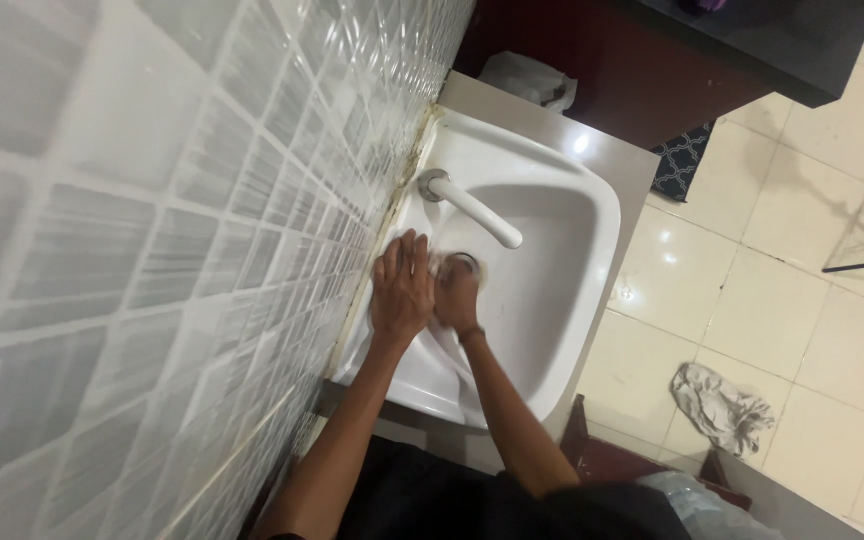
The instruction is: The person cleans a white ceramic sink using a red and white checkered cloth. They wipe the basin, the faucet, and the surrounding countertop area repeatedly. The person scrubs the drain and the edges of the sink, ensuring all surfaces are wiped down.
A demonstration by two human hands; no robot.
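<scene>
Two hands meet over a white sink fixed against a wall of pale square tiles, with dark grime along the joint where basin meets wall. Left hand lies fingers extended over the right hand, whose fingers curl closed around something small and pale; what it is cannot be told. Both sit just below the white tap. Cream floor tiles are glossy, carrying a crumpled grey cloth. A white bag rests beside dark red cabinetry. A dark patterned mat lies beyond the basin.
</scene>
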